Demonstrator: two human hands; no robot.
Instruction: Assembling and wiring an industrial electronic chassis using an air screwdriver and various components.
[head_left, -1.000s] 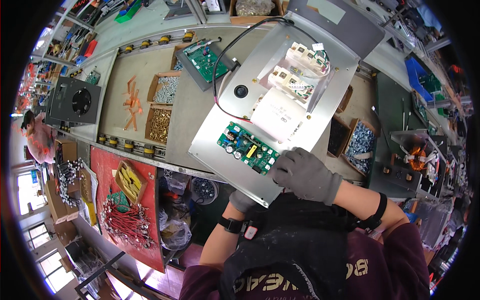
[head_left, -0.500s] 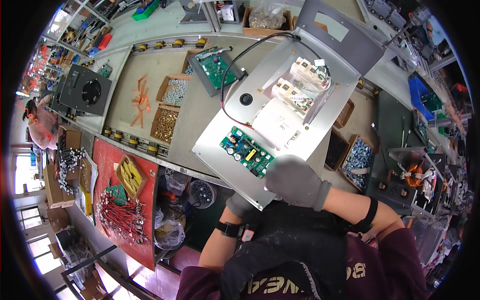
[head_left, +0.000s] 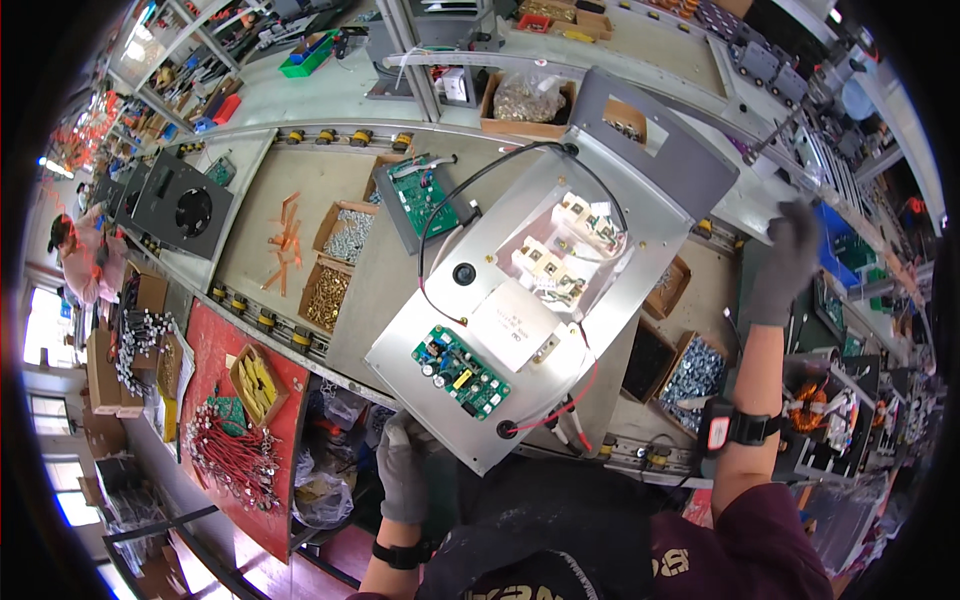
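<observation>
Gripping the metal panel (head_left: 560, 290), left hand (head_left: 403, 468) partly hidden.

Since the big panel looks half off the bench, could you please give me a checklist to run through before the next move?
1. Left hand in a grey glove holds the near edge of the flat grey metal panel: ok.
2. Right hand on the panel: not ok, it is raised apart.
3. Green circuit board lies flat on the panel: ok.
4. Board screwed down: cannot tell.
5. Red wires kept inside the panel edge: not ok.
</observation>
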